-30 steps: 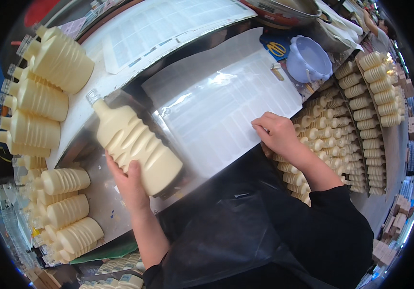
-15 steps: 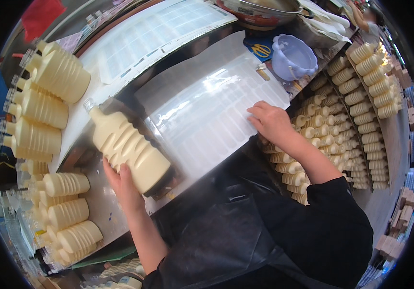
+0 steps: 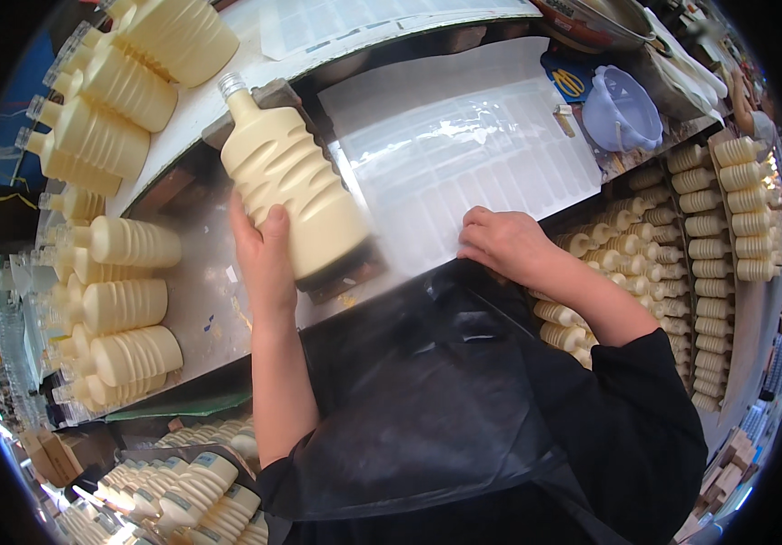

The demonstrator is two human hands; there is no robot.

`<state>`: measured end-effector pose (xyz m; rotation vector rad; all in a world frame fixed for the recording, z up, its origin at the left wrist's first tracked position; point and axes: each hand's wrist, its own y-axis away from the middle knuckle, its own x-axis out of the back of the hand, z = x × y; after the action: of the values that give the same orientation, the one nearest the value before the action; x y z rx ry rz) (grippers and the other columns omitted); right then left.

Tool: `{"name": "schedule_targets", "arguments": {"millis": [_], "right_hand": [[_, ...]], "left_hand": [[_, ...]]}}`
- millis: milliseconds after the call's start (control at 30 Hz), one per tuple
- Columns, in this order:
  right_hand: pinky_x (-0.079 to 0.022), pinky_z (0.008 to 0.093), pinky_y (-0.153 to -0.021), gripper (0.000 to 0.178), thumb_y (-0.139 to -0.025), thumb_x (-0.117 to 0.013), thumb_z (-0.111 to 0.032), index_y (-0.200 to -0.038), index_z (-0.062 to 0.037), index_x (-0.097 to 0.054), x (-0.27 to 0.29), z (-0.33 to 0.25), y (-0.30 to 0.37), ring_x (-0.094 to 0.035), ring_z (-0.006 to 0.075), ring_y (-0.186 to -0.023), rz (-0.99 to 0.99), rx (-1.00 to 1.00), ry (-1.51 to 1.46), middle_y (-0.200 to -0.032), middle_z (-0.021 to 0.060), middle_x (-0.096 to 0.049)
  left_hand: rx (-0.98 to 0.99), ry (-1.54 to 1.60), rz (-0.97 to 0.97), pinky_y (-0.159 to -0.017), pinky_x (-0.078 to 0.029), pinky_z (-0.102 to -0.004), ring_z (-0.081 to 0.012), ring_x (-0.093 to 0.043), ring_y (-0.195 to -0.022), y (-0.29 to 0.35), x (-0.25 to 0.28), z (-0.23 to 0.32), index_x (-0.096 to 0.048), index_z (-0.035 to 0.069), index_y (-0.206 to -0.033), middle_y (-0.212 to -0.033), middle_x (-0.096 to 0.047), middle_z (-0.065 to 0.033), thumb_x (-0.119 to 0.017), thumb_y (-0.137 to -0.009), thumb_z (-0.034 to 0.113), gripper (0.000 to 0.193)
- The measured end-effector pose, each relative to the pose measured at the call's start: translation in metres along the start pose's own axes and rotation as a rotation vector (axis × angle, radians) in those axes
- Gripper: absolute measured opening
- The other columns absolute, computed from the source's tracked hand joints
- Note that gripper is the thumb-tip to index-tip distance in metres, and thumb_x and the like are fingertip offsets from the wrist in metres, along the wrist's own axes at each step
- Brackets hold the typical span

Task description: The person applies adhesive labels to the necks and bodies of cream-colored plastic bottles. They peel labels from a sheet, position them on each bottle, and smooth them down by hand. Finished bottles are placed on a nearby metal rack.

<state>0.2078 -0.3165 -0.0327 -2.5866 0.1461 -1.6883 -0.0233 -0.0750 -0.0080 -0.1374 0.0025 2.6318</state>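
A large cream plastic bottle (image 3: 295, 186) with grooved sides and a clear neck lies tilted over a dark support on the workbench, its neck pointing away to the left. My left hand (image 3: 265, 259) grips its lower left side, thumb on top. To the right of the bottle is a glossy translucent sheet (image 3: 427, 145) marked with rows of long label-like strips. My right hand (image 3: 507, 245) is at the near edge of this sheet, fingers bent and drawn together. Whatever lies between those fingertips is too small to make out.
Several cream bottles (image 3: 127, 304) lie stacked along the left. A lilac plastic basket (image 3: 622, 109) and yellow-handled scissors (image 3: 568, 84) sit at the back right, near a metal pan (image 3: 600, 20). Racked bottles (image 3: 627, 232) fill the lower right; more bottles (image 3: 195, 490) lie at the lower left.
The view has shifted, so the bench sits further right and higher. My right hand has moved nearer along the sheet's edge and its fingers have drawn together. My left hand still holds the bottle.
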Motion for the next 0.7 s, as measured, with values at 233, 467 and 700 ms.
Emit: {"name": "schedule_targets", "arguments": {"millis": [233, 467, 700], "right_hand": [[-0.055, 0.0430, -0.063, 0.021, -0.092, -0.069, -0.024, -0.088, -0.0068, -0.058, -0.001, -0.017, -0.003, -0.068, 0.0292, -0.076, -0.039, 0.097, 0.130, -0.094, 0.0095, -0.059], [-0.055, 0.0428, -0.063, 0.017, -0.091, -0.067, -0.020, -0.087, -0.0064, -0.059, 0.000, -0.013, -0.004, -0.068, 0.0288, -0.077, -0.018, 0.134, 0.118, -0.090, 0.0095, -0.060], [-0.055, 0.0432, -0.065, 0.008, -0.086, -0.068, -0.011, -0.085, -0.0043, -0.063, -0.004, -0.009, -0.008, -0.068, 0.0333, -0.073, 0.105, -0.042, 0.096, -0.089, 0.0122, -0.063]], "left_hand": [[-0.020, -0.074, 0.007, -0.112, -0.041, -0.0384, -0.0262, -0.054, -0.130, -0.002, 0.005, -0.004, -0.031, -0.002, -0.158, -0.146, -0.053, -0.0194, -0.066, -0.100, 0.032, 0.076], [0.002, -0.039, 0.018, -0.115, -0.039, -0.0384, -0.0276, -0.051, -0.136, -0.002, 0.004, -0.005, -0.024, -0.005, -0.161, -0.151, -0.050, -0.0215, -0.069, -0.098, 0.035, 0.086], [-0.011, -0.060, 0.022, -0.112, -0.042, -0.0373, -0.0258, -0.055, -0.130, -0.001, 0.004, -0.004, -0.028, -0.004, -0.160, -0.145, -0.054, -0.0195, -0.065, -0.100, 0.031, 0.078]]}}
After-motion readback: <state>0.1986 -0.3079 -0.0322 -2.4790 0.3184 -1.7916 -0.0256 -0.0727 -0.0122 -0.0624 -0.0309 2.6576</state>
